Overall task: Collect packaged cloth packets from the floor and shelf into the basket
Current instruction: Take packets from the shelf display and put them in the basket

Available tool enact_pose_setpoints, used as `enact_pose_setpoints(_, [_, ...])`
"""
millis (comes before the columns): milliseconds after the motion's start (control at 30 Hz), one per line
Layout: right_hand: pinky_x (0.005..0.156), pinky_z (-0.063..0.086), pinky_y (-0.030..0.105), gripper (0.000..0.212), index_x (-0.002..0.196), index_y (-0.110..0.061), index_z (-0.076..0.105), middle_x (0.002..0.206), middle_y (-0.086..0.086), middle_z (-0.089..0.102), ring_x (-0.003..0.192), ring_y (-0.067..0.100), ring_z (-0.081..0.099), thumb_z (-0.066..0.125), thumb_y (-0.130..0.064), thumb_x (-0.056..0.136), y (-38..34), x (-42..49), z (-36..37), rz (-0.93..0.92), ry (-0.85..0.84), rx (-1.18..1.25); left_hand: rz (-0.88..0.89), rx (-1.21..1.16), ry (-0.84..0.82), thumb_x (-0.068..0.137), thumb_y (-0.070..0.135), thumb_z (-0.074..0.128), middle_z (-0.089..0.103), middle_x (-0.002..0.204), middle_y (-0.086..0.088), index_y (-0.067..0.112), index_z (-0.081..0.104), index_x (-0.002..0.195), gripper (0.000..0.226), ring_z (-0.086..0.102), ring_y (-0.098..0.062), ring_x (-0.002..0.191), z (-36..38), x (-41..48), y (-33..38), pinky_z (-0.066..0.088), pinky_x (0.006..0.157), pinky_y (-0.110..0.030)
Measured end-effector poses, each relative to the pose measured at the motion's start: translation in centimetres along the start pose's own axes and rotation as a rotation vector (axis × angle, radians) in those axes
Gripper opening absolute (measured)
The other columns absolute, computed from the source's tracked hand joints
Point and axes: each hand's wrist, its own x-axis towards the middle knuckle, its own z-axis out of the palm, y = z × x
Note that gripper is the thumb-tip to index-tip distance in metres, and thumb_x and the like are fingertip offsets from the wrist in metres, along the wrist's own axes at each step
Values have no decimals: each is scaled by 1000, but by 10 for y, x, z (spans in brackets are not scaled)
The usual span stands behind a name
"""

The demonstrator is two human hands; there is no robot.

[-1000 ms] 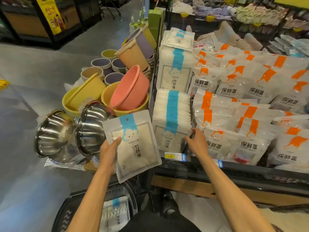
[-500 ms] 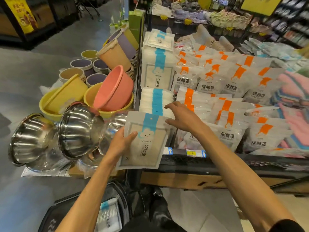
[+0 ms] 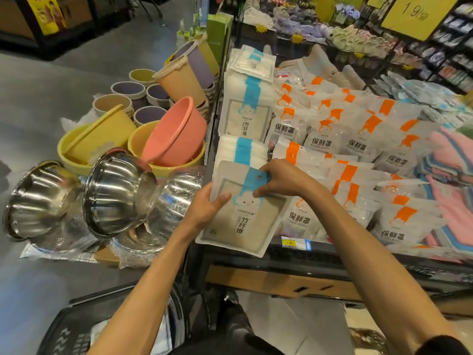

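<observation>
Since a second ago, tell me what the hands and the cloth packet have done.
The left hand carried the cloth packet rightward, from beside the steel bowls to in front of the shelf stack. The right hand left that stack and now pinches the packet's blue top. Unchanged: the left hand's grip on the packet's left edge, the basket below, the steel bowls.

Held packet reads 竹纤维; orange-striped packets read 保鲜罩.
</observation>
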Motion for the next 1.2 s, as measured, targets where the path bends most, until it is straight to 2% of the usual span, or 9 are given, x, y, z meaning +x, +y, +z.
enact_pose_setpoints(100, [56, 31, 34, 40, 86, -8, 73, 74, 13, 65, 64, 22, 50, 85, -43, 72, 3, 9, -6, 7, -6, -28, -24, -21, 14, 90, 38, 69, 73, 110, -5, 17, 63, 119, 36, 72, -22, 98, 3, 10, -5, 59, 84, -45])
enact_pose_setpoints(200, [60, 44, 39, 43, 91, -8, 74, 85, 14, 71, 75, 28, 62, 86, -44, 71, 10, 20, -11, 30, 12, -40, -13, 5, 82, 88, 41, 71, 71, 107, -5, 17, 63, 109, 33, 69, -21, 98, 2, 21, -20, 57, 81, -39])
enact_pose_setpoints(300, [61, 43, 37, 45, 95, -7, 74, 87, 11, 71, 80, 29, 63, 85, -44, 71, 20, 30, -14, 60, 64, -44, 25, 379, 256, 94, 28, 69, 62, 115, -3, 13, 59, 115, 28, 59, -17, 106, -8, 27, -56, 49, 86, -34])
enact_pose_setpoints(367, [60, 43, 36, 45, 95, -7, 74, 87, 10, 71, 79, 26, 62, 85, -43, 71, 25, 35, -14, 77, 102, -45, 1, 626, 289, 95, 33, 67, 52, 134, -7, 12, 50, 135, 49, 49, -23, 124, -15, 27, -83, 44, 102, -43])
enact_pose_setpoints(467, [63, 50, 39, 42, 97, -11, 76, 87, 6, 71, 78, 23, 62, 86, -43, 71, 28, 46, -7, 85, 113, -26, -118, 746, 183, 93, 48, 64, 28, 160, -10, 14, 24, 156, 82, 26, -31, 148, -22, 30, -118, 30, 117, -53])
enact_pose_setpoints(600, [59, 44, 35, 41, 100, -10, 75, 89, 8, 70, 79, 23, 61, 84, -42, 74, 30, 60, 13, 91, 104, -56, -209, 833, -20, 87, 68, 57, -3, 169, -10, 15, -2, 161, 108, 3, -31, 155, -16, 24, -145, 18, 123, -52])
enact_pose_setpoints(800, [57, 37, 32, 34, 93, -10, 74, 81, 5, 63, 81, 27, 61, 82, -38, 77, 38, 75, 47, 110, 82, -51, -195, 872, -9, 87, 66, 60, -8, 169, -8, 15, -5, 161, 111, 2, -30, 155, -12, 22, -147, 16, 124, -49])
enact_pose_setpoints(967, [64, 43, 32, 27, 97, -12, 75, 95, 7, 71, 89, 28, 64, 80, -32, 79, 39, 88, 78, 119, 74, -39, -204, 855, -1, 87, 64, 62, -9, 169, -6, 16, -7, 161, 111, 2, -29, 155, -12, 20, -143, 14, 124, -49])
enact_pose_setpoints(1200, [63, 49, 32, 20, 92, -12, 74, 92, 8, 72, 82, 27, 67, 75, -30, 84, 35, 94, 104, 141, 123, -122, -224, 829, 4, 87, 62, 64, -8, 169, -4, 19, -7, 161, 111, 3, -31, 155, -11, 19, -142, 13, 123, -48])
